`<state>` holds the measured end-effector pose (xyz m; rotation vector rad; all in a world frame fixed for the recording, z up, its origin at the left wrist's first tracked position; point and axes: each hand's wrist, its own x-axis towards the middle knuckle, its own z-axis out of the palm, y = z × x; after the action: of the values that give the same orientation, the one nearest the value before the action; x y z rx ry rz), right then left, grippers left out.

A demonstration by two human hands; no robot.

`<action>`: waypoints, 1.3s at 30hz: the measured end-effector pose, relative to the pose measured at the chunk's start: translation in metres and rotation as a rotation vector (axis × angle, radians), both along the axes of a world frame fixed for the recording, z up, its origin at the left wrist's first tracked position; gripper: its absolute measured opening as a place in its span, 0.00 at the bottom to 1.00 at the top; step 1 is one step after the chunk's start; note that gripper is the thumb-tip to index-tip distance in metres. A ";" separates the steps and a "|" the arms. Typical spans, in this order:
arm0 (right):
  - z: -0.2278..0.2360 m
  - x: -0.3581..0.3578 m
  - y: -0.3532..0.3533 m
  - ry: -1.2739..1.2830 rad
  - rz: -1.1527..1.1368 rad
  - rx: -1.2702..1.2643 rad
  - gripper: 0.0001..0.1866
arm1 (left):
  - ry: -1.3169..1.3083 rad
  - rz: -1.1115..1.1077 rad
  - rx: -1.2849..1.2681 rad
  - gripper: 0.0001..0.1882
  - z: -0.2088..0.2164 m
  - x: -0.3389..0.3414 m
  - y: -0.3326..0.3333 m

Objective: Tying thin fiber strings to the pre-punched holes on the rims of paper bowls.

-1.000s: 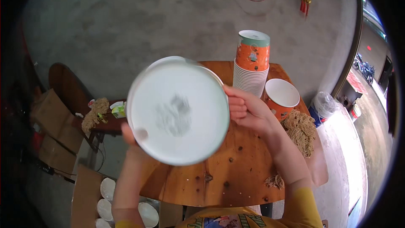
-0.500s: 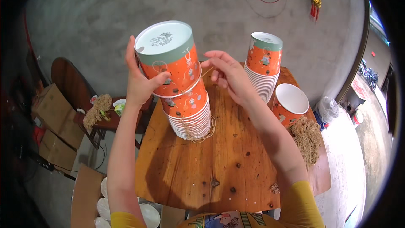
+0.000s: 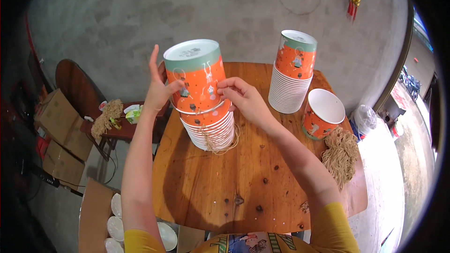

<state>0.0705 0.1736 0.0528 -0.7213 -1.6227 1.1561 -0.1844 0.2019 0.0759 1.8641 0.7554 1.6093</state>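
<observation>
1. Your left hand (image 3: 159, 91) was curved around the left side of an orange bucket (image 3: 199, 77), thumb on its front, fingers spread wide.
2. Your right hand (image 3: 247, 103) was at the bucket's right side, thumb and forefinger nearly together, the rest curled; whether they pinched anything, you couldn't tell.
3. The bucket sat over the top of a nested stack (image 3: 206, 136), its pale base facing up and mouth down. Its long axis ran near upright, leaning slightly left in view.
4. Loose string (image 3: 228, 141) hung about the stack's rims.
5. Beneath was a knotty, glossy wooden table (image 3: 276, 206), bearing a second stack (image 3: 291, 82), an upright bucket (image 3: 326, 107) and a twine bundle (image 3: 341, 154) on its right.
6. Beyond rose a grey wall (image 3: 154, 14); cardboard boxes (image 3: 65, 126) stood left, bright floor (image 3: 382, 192) right.
</observation>
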 end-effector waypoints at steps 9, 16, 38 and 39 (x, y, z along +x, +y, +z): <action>-0.023 0.001 -0.007 -0.037 -0.033 -0.056 0.10 | 0.026 -0.019 -0.019 0.67 -0.037 -0.005 0.003; -0.045 0.007 -0.005 0.000 -0.122 -0.072 0.13 | -0.120 0.013 -0.089 0.63 -0.076 -0.011 0.001; -0.098 -0.009 -0.009 -0.304 -0.489 0.413 0.09 | 0.000 0.150 -0.158 0.59 -0.160 0.014 -0.042; -0.098 -0.010 -0.009 -0.292 -0.485 0.427 0.09 | -0.005 0.154 -0.153 0.58 -0.159 0.013 -0.042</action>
<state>0.0607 0.1648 -0.0454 -0.9581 -1.7254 0.3522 -0.1714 0.1599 -0.0836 1.7285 1.0117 1.5993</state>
